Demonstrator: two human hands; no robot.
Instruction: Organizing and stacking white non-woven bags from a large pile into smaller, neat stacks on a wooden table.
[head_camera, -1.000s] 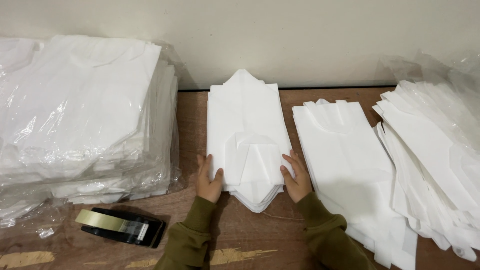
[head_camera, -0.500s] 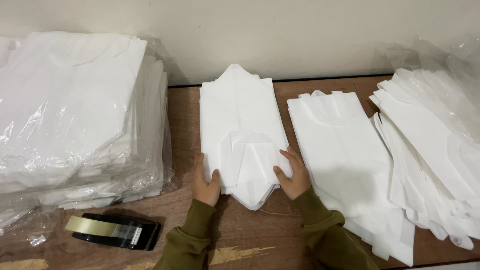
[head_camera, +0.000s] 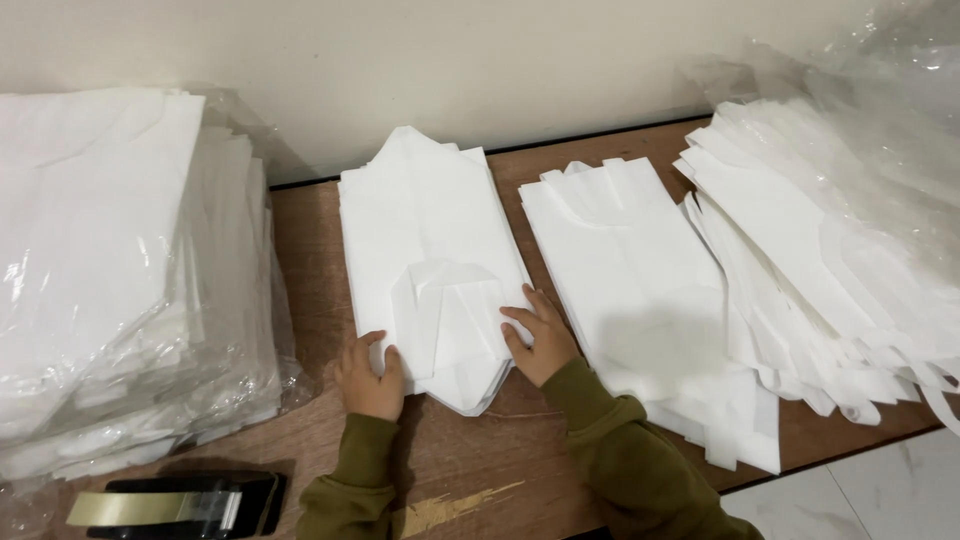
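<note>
While both hands rest on the brown wooden tabletop (head_camera: 460, 470), the folded white non-woven bag stack (head_camera: 430, 260) lies directly between them, its pointed near end reaching toward the person and its far end running up to the cream wall (head_camera: 450, 60). The left hand (head_camera: 370, 378) sits at the stack's near left edge, fingers curled loosely and fingertips touching the side of the white material, not closed around anything. The right hand (head_camera: 540, 340) lies at the near right edge, fingers spread fairly flat and pressed on the top layer beside a small folded flap (head_camera: 440, 305) that sits on top of the stack. Neither hand grips the stack; both only touch it from the sides. Olive green sleeves (head_camera: 620, 450) cover both forearms down to the wrists.

Just to the right of the held stack, apart from it by a narrow strip of bare wood, lies a second flat pile of white bags (head_camera: 640, 300), its near end hanging close to the table edge. Farther right, a fanned, slanting heap of white bags (head_camera: 820, 250) overlaps that pile, with crinkled clear plastic wrapping (head_camera: 900, 110) behind it. On the far left stands a tall bundle of white bags wrapped in clear plastic (head_camera: 120, 280). Near the left corner lies a black tape dispenser with a roll of tape (head_camera: 180, 500).
</note>
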